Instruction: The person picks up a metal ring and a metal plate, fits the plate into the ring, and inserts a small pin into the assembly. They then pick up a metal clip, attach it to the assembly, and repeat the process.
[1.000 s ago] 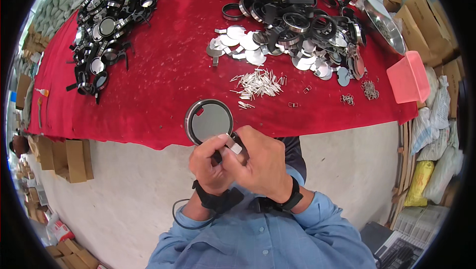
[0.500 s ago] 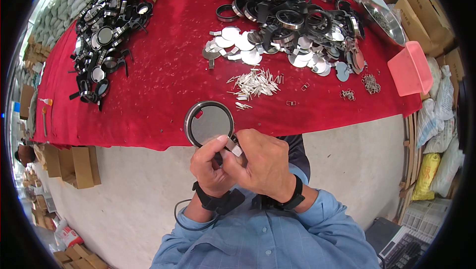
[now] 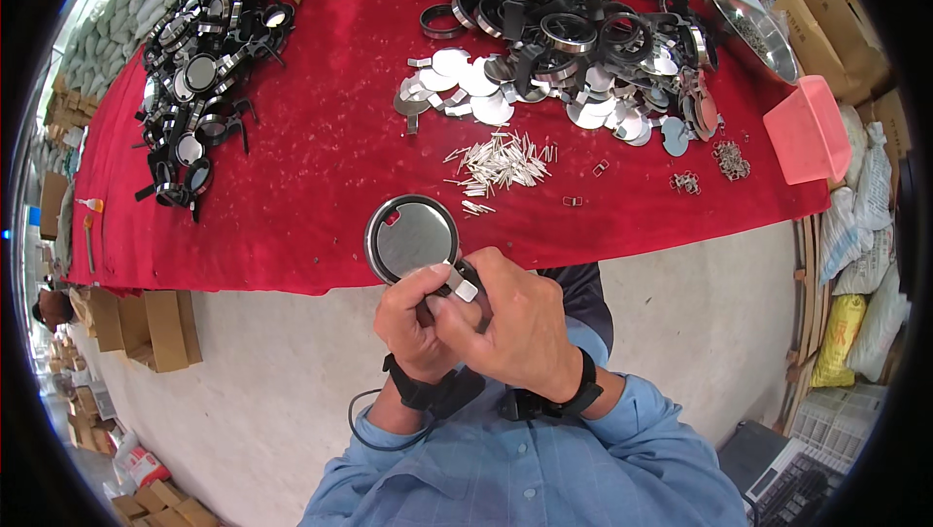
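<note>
Left hand: the left hand [image 3: 420, 325] is curled shut around the lower edge of a round mirror [image 3: 411, 238], fingers pinching its black stub handle from below.
Right hand: the right hand [image 3: 515, 328] lies over the left, thumb and forefinger pressed together on a small silver clip [image 3: 462, 285] at the mirror's rim.
Mirror: it sits in both hands just in front of the chest, above the near edge of the bench [image 3: 330, 158], its grey disc set in a black ring and facing up.
Wrists: each carries a black band; blue sleeves [image 3: 544, 459] run down to the lower edge.
Progress: the disc already sits in its ring, so that part looks done; the clip at the handle appears to be the step in hand, and seems not yet seated.
Done pile: a heap of black-framed pieces [image 3: 194, 70] lies at the far left of the red cloth, likely finished ones.
Left to do: a larger tangle of loose black rings [image 3: 573, 12], bare silver discs [image 3: 466, 89] and a scatter of small metal pins [image 3: 501, 162] suggests much work remains.
Other things: a pink tray [image 3: 807, 133] sits at the right end of the bench.
Hidden: the handle joint is covered by the fingers, so how the clip fits cannot be told.
Hard to make out: the tiny parts [image 3: 724, 158] near the tray are too small to identify; boxes and sacks bend away at the picture's rim.
</note>
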`<state>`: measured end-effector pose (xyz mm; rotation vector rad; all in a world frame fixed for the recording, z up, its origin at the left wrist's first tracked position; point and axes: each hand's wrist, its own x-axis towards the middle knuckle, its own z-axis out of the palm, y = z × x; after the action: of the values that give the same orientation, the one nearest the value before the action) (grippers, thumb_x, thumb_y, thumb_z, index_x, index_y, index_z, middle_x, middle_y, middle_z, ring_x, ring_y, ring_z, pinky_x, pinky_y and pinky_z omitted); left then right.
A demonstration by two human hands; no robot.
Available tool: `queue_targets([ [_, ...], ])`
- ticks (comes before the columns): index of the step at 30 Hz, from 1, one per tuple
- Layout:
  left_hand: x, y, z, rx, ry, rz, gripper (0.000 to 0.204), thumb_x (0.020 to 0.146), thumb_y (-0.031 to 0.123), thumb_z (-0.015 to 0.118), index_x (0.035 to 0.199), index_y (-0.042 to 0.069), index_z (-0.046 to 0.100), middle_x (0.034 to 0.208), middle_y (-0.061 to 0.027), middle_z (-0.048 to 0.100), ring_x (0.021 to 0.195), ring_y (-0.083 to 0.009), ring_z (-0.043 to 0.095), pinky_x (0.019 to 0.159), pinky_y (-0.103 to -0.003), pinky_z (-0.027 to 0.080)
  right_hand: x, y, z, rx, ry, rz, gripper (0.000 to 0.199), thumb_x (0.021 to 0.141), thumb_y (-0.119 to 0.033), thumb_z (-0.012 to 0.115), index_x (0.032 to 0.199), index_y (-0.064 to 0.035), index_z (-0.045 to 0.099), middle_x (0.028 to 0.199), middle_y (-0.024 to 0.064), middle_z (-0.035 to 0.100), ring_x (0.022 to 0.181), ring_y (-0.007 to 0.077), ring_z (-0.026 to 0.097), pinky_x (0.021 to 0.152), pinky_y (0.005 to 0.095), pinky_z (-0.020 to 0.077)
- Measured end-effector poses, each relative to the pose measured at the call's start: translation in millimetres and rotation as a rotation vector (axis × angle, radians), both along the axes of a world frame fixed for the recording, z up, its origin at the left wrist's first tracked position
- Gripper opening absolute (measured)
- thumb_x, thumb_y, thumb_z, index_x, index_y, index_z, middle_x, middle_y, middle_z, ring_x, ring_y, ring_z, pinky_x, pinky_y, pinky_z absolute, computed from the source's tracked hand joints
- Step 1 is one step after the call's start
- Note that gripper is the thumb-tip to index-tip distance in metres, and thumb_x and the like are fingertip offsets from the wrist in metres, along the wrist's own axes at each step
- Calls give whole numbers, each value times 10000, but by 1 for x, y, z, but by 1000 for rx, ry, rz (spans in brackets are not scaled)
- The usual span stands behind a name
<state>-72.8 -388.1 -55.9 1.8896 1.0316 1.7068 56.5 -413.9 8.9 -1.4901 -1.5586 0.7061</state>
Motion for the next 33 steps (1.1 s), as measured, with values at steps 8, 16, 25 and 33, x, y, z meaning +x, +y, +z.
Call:
queue_targets([
  [8, 2, 9, 6, 41, 17, -3, 440, 783, -47, 766, 1182, 27, 594, 849, -102, 695, 679, -154, 659, 604, -271, 523, -2, 6, -3, 59, -18, -12, 315, 859, -255, 757, 1025, -19, 628, 806, 119, 672, 633, 301, 690, 535, 399, 517],
  [16, 2, 10, 3, 35, 28, -25, 468, 784, -36, 801, 1195, 29, 588, 851, -100, 695, 683, -163, 662, 610, -272, 521, -1, 11, -5, 196, -91, -44, 200, 824, -178, 735, 898, -40, 611, 688, 109, 598, 555, 289, 620, 510, 400, 474],
  [25, 0, 8, 1, -54, 193, -54, 608, 773, 0, 867, 1311, 33, 583, 1119, -141, 707, 913, -210, 732, 773, -323, 591, 8, 16, -14, 69, -85, -75, 229, 877, -223, 740, 931, -38, 617, 720, 99, 628, 601, 287, 650, 529, 390, 489],
  [33, 6, 12, 10, -262, 152, -199, 712, 859, -104, 758, 1491, 22, 456, 1225, -155, 671, 1054, -207, 720, 897, -333, 602, 25, 23, -16, 49, -119, -4, 245, 932, -260, 713, 997, -36, 636, 740, 110, 661, 610, 298, 667, 533, 398, 494],
])
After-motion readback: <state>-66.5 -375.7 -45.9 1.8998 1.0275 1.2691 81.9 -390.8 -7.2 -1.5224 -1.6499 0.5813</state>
